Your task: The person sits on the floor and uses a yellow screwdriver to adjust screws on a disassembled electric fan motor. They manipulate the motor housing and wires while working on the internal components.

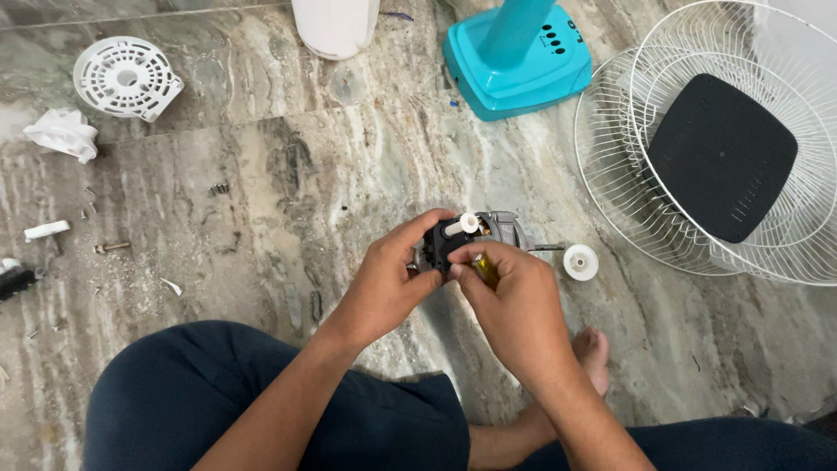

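Note:
A grey metal fan motor [501, 228] with a black gear housing and a white knob on top is held over the marble floor. My left hand [390, 279] grips its black end from the left. My right hand [510, 307] is closed around a yellow-handled screwdriver [485, 269], whose tip points into the motor. The motor's thin shaft [547, 248] sticks out to the right, toward a small white round cap [581, 262] lying on the floor.
Two white wire fan guards [610, 166] with a black square pad lie at right. A teal fan base [516, 63] stands at top centre, a white round motor cover [126, 77] at top left. Loose screws [113, 248] and white plastic bits are scattered at left.

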